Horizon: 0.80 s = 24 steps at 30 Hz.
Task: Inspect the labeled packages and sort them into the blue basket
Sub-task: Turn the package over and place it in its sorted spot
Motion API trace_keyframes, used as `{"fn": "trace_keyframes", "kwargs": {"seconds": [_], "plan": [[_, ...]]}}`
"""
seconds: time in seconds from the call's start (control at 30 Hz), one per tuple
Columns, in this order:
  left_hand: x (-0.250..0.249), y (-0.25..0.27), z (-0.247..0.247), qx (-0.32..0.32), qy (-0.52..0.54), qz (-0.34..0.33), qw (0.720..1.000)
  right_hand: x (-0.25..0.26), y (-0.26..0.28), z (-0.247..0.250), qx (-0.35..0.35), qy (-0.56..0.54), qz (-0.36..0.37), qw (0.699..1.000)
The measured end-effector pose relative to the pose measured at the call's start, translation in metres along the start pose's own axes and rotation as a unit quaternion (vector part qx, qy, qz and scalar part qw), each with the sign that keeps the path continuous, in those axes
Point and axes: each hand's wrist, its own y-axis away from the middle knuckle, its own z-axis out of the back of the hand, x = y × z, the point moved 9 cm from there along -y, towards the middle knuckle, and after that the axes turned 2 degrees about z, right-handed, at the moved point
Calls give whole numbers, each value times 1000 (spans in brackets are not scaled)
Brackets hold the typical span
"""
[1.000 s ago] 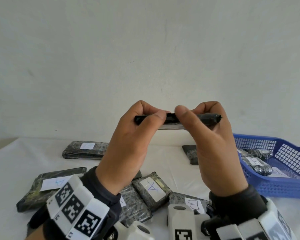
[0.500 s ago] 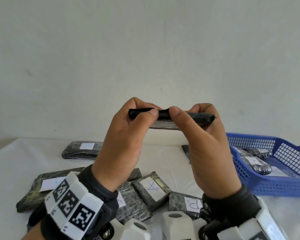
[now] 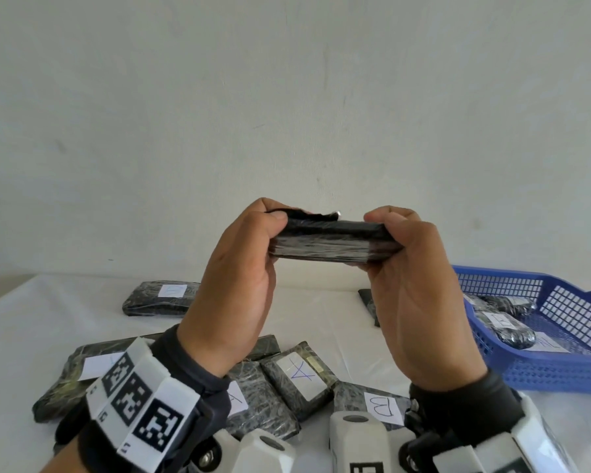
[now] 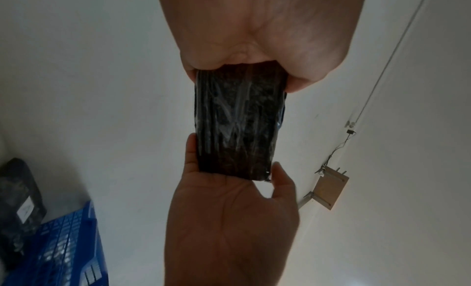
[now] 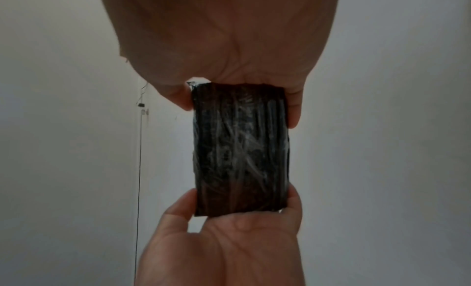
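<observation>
A black plastic-wrapped package [image 3: 335,242] is held up in the air between both hands, seen almost edge-on in the head view. My left hand [image 3: 243,278] grips its left end and my right hand [image 3: 410,278] grips its right end. Both wrist views show the package's wrinkled dark face [image 4: 238,127] [image 5: 241,149] with no label on it. The blue basket [image 3: 560,367] stands on the table at the right with a few labeled packages [image 3: 505,326] inside.
Several wrapped packages lie on the white table below my hands, among them one marked A [image 3: 299,377], one marked B [image 3: 382,406] and one farther back on the left [image 3: 161,297]. A bare white wall rises behind the table.
Both hands have lowered slightly and tilted the package, so more of its broad side faces the head camera. My thumbs have moved off its middle toward the ends.
</observation>
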Motion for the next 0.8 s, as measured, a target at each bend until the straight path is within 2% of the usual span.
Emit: {"fn": "trace_keyframes", "kwargs": {"seconds": [0.07, 0.2, 0.3, 0.63, 0.8], "plan": [[-3, 0, -1, -1, 26, -5, 1000, -1, 0, 3, -10, -31, -8, 999], [-2, 1, 1, -17, -28, 12, 999, 0, -2, -1, 2, 39, 2, 999], [-4, 1, -3, -5, -26, 0, 1000, -3, -2, 4, -33, 44, -16, 998], [-10, 7, -5, -36, -79, -2, 996, -6, 4, -3, -45, 86, -4, 995], [-1, 3, 0, -24, -70, 51, 996, -15, 4, 1, -42, 118, -64, 990]]}}
